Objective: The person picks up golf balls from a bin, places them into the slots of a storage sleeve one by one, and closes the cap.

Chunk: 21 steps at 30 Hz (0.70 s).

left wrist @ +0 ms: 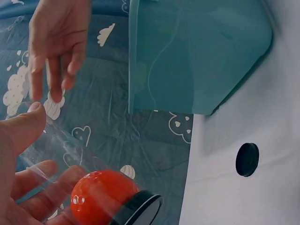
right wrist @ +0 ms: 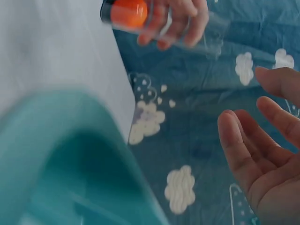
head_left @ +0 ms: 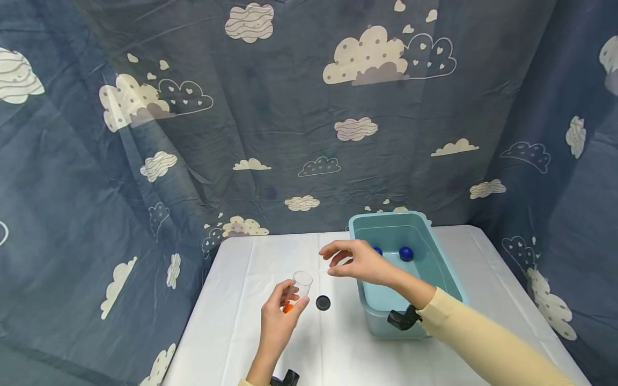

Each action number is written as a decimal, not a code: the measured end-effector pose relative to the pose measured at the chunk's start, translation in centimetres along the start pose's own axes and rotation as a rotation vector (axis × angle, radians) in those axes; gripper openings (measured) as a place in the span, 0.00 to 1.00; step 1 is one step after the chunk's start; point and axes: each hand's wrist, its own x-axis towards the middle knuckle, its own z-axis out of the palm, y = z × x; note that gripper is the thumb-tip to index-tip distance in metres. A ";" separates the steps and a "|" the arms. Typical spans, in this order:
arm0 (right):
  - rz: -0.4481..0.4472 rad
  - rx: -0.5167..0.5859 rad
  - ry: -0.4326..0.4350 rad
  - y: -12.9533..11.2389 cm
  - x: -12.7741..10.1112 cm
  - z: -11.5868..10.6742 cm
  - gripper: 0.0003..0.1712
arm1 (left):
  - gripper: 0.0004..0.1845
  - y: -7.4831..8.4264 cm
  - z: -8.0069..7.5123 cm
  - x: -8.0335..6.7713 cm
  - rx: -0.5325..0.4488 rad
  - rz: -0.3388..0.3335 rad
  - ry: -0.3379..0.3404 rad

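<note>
My left hand [head_left: 277, 321] grips a clear plastic tube [head_left: 303, 280] round its side. Inside the tube, at its lower end, sits an orange ball [left wrist: 99, 196]. A black cap [left wrist: 143, 211] closes that end in the left wrist view, while the top end looks uncovered. My right hand [head_left: 362, 262] hovers beside the tube's upper end with its fingers loosely bent and nothing between them. On the table, just right of the left hand, lies a loose black lid [head_left: 323, 303].
A teal plastic bin [head_left: 392, 324] stands on the right of the white-covered table [head_left: 232, 300], beneath my right forearm. Two dark blue balls [head_left: 406, 253] show inside it, one partly hidden by the right hand. A dark cloud-print curtain [head_left: 280, 102] surrounds the table.
</note>
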 end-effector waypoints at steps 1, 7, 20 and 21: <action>0.007 -0.023 0.010 0.3 0.0 -0.4 0.21 | 0.25 -0.1 -0.1 0.0 -0.005 0.001 0.004; 0.087 -0.144 0.095 2.6 -0.4 -3.4 0.20 | 0.26 0.0 -0.3 0.1 -0.017 0.017 -0.001; 0.261 -0.324 0.182 9.2 -0.9 -9.2 0.21 | 0.27 -0.4 -1.0 0.3 0.010 0.053 0.035; 0.285 -0.339 0.182 9.6 -0.9 -9.4 0.21 | 0.27 -0.4 -1.1 0.3 0.012 0.054 0.037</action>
